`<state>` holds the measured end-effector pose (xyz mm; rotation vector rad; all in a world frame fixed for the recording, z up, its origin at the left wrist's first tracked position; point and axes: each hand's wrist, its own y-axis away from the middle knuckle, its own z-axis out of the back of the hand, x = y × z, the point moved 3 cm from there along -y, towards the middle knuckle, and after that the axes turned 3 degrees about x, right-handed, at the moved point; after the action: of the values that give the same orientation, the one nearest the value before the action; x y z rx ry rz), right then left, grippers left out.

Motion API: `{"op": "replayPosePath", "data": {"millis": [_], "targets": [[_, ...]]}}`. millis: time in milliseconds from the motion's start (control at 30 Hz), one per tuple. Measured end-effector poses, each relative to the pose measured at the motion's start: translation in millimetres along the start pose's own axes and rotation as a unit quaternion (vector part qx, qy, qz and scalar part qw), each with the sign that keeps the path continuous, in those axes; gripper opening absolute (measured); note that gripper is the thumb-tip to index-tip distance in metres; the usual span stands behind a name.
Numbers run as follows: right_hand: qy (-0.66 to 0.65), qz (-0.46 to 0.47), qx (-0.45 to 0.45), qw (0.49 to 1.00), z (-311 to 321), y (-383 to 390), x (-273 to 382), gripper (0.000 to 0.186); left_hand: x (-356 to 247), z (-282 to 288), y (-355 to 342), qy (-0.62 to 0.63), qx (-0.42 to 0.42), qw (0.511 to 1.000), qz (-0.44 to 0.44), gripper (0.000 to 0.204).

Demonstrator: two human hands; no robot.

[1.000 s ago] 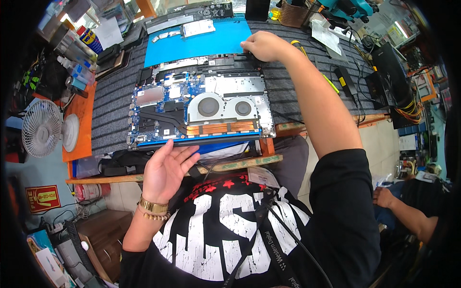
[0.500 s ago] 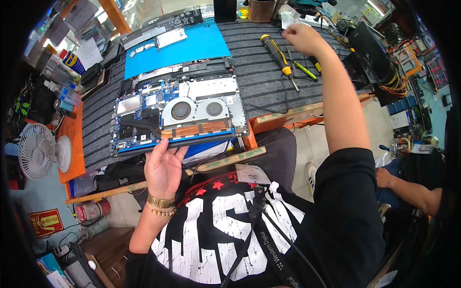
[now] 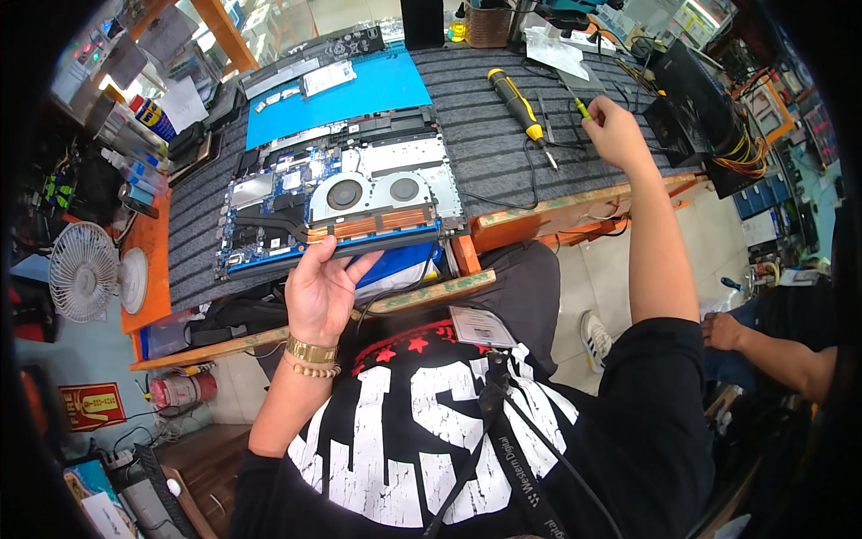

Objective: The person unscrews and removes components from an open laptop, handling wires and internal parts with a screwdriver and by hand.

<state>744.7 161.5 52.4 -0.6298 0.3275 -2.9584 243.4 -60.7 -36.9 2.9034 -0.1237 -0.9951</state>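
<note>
Left hand (image 3: pixel 321 292): cupped under the laptop's (image 3: pixel 373 216) near edge — thumb on top.
Right hand (image 3: pixel 620 135): pinching a green tool (image 3: pixel 583 108).
Laptop: fans bared, over the striped cloth (image 3: pixel 467 126) — beside the blue mat (image 3: pixel 359 110).

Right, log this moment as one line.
left hand: holding opened laptop at near edge | right hand: holding green tool | yellow-black screwdriver: on striped mat

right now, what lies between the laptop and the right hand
In the head view, a yellow-black screwdriver, a slim tool and a black cable lie on the striped mat between the laptop and the right hand.
</note>
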Motion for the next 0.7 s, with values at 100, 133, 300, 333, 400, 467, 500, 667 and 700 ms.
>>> {"op": "replayPosePath", "data": {"millis": [100, 133, 300, 333, 400, 467, 500, 667, 700], "targets": [[-0.120, 0.016, -0.026, 0.992, 20, 27, 4, 0.018, 5, -9, 4, -0.010, 0.017, 1.000, -0.003, 0.043], [-0.138, -0.005, -0.005, 0.990, 29, 40, 12, 0.019, 4, -13, 8, -0.024, 0.022, 0.999, -0.008, 0.044], [-0.172, -0.022, -0.026, 0.984, 95, 148, 12, 0.022, 23, -59, 21, -0.026, 0.085, 0.996, 0.013, 0.043], [-0.209, -0.018, -0.028, 0.977, 97, 189, 4, 0.023, 31, -66, 33, -0.046, 0.107, 0.993, 0.024, 0.045], [-0.219, -0.027, -0.054, 0.974, 111, 278, -15, 0.025, 56, -90, 55, -0.080, 0.144, 0.985, 0.050, 0.050], [-0.187, -0.076, -0.090, 0.975, 127, 374, -33, 0.024, 100, -107, 74, -0.128, 0.187, 0.969, 0.096, 0.050], [-0.158, -0.093, -0.109, 0.977, 130, 421, -42, 0.023, 125, -116, 83, -0.171, 0.215, 0.955, 0.110, 0.051], [-0.107, -0.168, -0.168, 0.965, 117, 587, -68, 0.024, 226, -161, 119, -0.250, 0.306, 0.893, 0.216, 0.050], [-0.099, -0.186, -0.177, 0.961, 119, 599, -67, 0.024, 236, -169, 119, -0.247, 0.320, 0.885, 0.230, 0.050]]}}
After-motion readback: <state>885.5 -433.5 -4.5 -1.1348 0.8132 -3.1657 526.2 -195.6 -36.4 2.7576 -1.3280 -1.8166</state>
